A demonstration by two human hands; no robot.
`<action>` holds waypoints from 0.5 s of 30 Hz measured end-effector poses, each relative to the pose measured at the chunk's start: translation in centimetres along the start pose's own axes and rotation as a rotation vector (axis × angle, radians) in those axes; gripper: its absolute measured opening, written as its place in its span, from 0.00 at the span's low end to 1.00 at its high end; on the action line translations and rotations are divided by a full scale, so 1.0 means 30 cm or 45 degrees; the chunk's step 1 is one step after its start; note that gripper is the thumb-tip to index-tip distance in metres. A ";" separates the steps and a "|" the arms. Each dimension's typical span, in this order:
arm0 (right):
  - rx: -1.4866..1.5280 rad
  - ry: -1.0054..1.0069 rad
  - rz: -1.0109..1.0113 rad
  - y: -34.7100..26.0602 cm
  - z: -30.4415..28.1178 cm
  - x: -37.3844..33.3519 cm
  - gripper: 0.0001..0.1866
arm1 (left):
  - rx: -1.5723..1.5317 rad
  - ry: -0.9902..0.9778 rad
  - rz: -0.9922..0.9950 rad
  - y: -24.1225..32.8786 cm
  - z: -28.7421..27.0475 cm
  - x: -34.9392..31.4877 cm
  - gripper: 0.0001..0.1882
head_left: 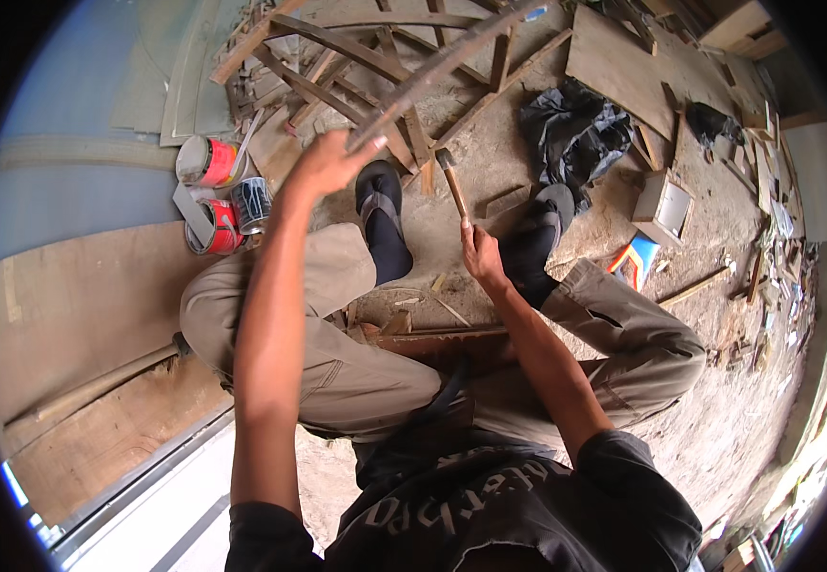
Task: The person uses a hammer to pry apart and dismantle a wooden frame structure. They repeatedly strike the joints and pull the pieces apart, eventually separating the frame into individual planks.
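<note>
Clock read on the view, 12 at top. Two pieces in hand: a long wooden strip [442,67] at 12 o'clock, and a short hand tool [454,186] just above centre, towards 1. Strip is narrow, grey-brown, weathered-looking, slightly bowed in this lens; a small blue patch shows by its upper end, cannot tell whether it belongs to the wood. Tool has a slim brown wooden handle and a dark, blunt head; exact kind unclear. Left hand [327,164], out towards 11, is clamped on the strip near its lower end, thumb extended on the side towards 3; the other fingers are partly hidden. Nearly all the strip's visible length runs beyond that grip. Right hand [482,253], just off centre towards 1, has its fingers closed round the lower handle, the head clear of them. Strip's long axis slants from about 7–8 up to 1–2, far end nearing the top rim. Tool's axis is steeper, head pointing between 11 and 12, butt end inside the fist. Slatted wooden frame [342,43] lies on the ground at 12, beyond the hands; crumpled black plastic [575,133] towards 1–2; paint-type cans [208,162] at 10; an open-faced pale box [663,208] between 2 and 3.
</note>
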State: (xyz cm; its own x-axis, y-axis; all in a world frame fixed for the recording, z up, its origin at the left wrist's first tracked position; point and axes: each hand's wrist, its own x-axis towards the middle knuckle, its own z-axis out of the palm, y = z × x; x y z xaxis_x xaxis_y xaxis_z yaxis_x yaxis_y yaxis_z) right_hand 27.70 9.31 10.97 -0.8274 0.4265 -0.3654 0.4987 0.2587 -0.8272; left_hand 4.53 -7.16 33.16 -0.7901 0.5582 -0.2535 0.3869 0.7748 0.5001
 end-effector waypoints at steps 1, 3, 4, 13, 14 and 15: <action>-0.021 -0.005 -0.009 -0.003 0.012 0.010 0.31 | 0.050 0.019 -0.029 -0.003 0.007 -0.005 0.35; -0.002 -0.043 -0.028 -0.025 0.022 0.014 0.32 | 0.149 0.051 -0.081 0.001 0.026 -0.009 0.39; 0.000 -0.062 -0.024 -0.020 0.023 0.005 0.32 | 0.105 0.104 -0.148 0.021 0.037 -0.009 0.41; -0.095 -0.021 -0.098 -0.027 0.116 0.056 0.27 | 0.030 0.144 -0.381 0.144 0.048 0.070 0.45; -0.025 -0.016 -0.112 -0.055 0.117 0.054 0.26 | 0.009 0.144 -0.390 0.146 0.046 0.067 0.45; 0.075 0.014 -0.180 -0.082 0.115 0.051 0.26 | -0.012 0.143 -0.398 0.149 0.043 0.067 0.45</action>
State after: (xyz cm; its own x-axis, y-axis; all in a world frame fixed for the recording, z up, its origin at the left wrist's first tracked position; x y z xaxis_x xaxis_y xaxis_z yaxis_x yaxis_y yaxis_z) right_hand 24.32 6.32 10.97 -0.8853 0.3987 -0.2391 0.3610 0.2655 -0.8940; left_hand 5.29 -2.18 33.82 -0.9175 0.2571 -0.3034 0.1133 0.9003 0.4202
